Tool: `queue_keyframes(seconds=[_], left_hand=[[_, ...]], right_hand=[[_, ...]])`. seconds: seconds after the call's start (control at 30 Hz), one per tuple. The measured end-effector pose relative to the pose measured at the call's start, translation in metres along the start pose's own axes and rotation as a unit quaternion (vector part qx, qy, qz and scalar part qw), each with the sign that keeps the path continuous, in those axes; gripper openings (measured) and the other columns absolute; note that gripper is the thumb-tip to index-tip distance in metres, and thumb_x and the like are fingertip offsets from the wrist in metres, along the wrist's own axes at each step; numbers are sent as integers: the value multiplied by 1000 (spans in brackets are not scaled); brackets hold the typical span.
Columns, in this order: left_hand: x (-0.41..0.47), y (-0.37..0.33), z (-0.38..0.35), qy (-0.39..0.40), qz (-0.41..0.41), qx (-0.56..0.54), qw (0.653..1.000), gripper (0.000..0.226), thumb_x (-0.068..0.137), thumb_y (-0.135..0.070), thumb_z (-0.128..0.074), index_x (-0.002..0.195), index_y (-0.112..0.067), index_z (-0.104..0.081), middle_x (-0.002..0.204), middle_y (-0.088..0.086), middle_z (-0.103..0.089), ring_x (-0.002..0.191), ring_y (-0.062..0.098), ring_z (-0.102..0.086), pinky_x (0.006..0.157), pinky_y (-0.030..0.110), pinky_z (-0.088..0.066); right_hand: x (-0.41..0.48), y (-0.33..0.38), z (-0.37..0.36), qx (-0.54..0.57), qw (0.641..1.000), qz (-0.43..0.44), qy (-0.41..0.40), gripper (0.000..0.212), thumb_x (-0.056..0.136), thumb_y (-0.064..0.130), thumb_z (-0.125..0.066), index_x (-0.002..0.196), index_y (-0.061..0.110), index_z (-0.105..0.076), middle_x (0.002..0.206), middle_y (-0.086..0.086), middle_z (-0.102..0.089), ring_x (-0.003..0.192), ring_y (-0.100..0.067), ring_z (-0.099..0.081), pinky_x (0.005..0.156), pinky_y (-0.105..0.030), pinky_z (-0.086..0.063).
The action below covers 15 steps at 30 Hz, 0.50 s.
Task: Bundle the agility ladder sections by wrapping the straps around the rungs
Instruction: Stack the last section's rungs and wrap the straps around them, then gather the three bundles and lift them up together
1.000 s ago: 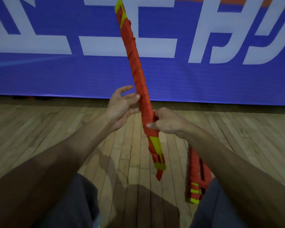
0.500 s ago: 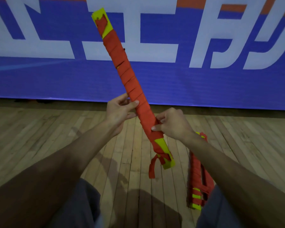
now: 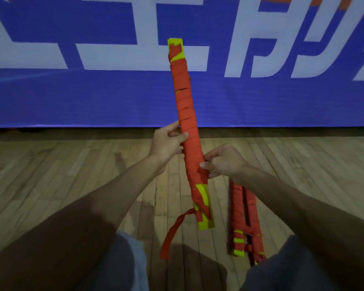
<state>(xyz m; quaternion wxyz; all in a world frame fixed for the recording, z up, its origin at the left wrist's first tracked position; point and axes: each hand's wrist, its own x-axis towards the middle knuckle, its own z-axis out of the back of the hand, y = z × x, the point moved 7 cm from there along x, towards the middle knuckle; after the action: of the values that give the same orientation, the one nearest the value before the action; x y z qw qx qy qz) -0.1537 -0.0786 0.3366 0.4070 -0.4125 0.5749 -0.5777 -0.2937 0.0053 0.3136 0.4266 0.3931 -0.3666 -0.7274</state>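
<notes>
I hold a bundle of yellow ladder rungs [image 3: 186,114] wound in red strap, nearly upright in front of me. My left hand [image 3: 166,143] grips its middle from the left, thumb across the wrap. Lower down, my right hand [image 3: 223,161] pinches the strap against the bundle from the right. A loose red strap tail [image 3: 172,234] hangs from the yellow lower end [image 3: 205,219] and curls down to the left.
Another wrapped red and yellow bundle [image 3: 243,223] lies on the wooden floor [image 3: 51,175] by my right knee. A blue banner with white characters [image 3: 93,91] stands along the back. My knees fill the lower corners.
The bundle has swung from a left lean to nearly upright and dropped lower. The loose strap tail hangs longer. My left hand went from open beside the bundle to gripping it.
</notes>
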Motion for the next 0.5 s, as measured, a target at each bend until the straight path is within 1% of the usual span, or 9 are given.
queue_keyframes(seconds=[0.07, 0.13, 0.17, 0.2, 0.23, 0.3, 0.37, 0.43, 0.5], left_hand=[[-2, 18, -27, 82, 66, 29, 994, 53, 92, -9, -63, 141, -20, -49, 88, 6, -65, 69, 15, -64, 57, 28, -59], [-7, 37, -59, 171, 110, 79, 976, 45, 90, -7, -64, 133, -20, -54, 87, 8, -66, 70, 18, -64, 61, 32, -60], [-7, 45, -73, 200, 120, 100, 967, 40, 89, -5, -64, 126, -19, -58, 86, 8, -66, 72, 19, -64, 64, 34, -61], [-4, 53, -85, 213, 129, 113, 962, 36, 89, -2, -63, 121, -18, -60, 86, 8, -66, 72, 19, -64, 66, 33, -61], [3, 61, -96, 215, 138, 123, 959, 34, 89, 0, -61, 118, -17, -61, 85, 8, -65, 73, 19, -64, 68, 32, -60], [16, 80, -115, 219, 161, 129, 954, 35, 90, 0, -59, 120, -17, -63, 88, 7, -67, 77, 19, -65, 74, 32, -60], [28, 104, -138, 230, 188, 116, 948, 40, 91, -1, -59, 123, -25, -60, 88, 4, -71, 77, 19, -67, 76, 35, -59], [35, 131, -163, 240, 201, 106, 944, 54, 89, -1, -62, 130, -36, -51, 81, -2, -71, 70, 15, -66, 69, 32, -57], [43, 158, -185, 244, 191, 126, 942, 64, 87, -1, -65, 136, -39, -46, 75, -7, -70, 64, 8, -65, 59, 24, -52]], right_hand=[[5, -16, 27, 20, 999, -33, -19, 23, 81, -5, -73, 103, -7, -68, 78, -15, -68, 62, -20, -65, 48, -23, -55], [11, -31, 51, 38, 997, -53, -33, 12, 81, -7, -72, 92, -3, -70, 72, -9, -66, 60, -14, -63, 44, -20, -51], [14, -39, 61, 43, 997, -61, -36, 9, 81, -7, -71, 85, 1, -69, 70, -6, -66, 60, -12, -63, 43, -19, -50], [18, -50, 68, 46, 996, -68, -37, 11, 81, -7, -72, 82, 4, -67, 70, -5, -66, 61, -11, -63, 44, -19, -51], [23, -62, 74, 51, 995, -75, -40, 12, 80, -6, -73, 83, 4, -67, 70, -4, -66, 61, -11, -64, 46, -20, -52], [34, -88, 84, 58, 994, -81, -49, 15, 78, -6, -75, 91, -2, -68, 72, -6, -66, 62, -14, -64, 52, -24, -58], [48, -116, 92, 68, 992, -97, -52, 23, 78, -5, -75, 100, -7, -68, 80, -11, -66, 69, -20, -64, 64, -28, -59], [62, -149, 95, 84, 987, -127, -51, 28, 82, -4, -71, 108, -11, -65, 88, -16, -65, 75, -24, -64, 74, -34, -58], [75, -185, 94, 89, 982, -153, -67, 28, 84, -1, -71, 105, -16, -63, 93, -22, -67, 80, -32, -67, 85, -48, -56]])
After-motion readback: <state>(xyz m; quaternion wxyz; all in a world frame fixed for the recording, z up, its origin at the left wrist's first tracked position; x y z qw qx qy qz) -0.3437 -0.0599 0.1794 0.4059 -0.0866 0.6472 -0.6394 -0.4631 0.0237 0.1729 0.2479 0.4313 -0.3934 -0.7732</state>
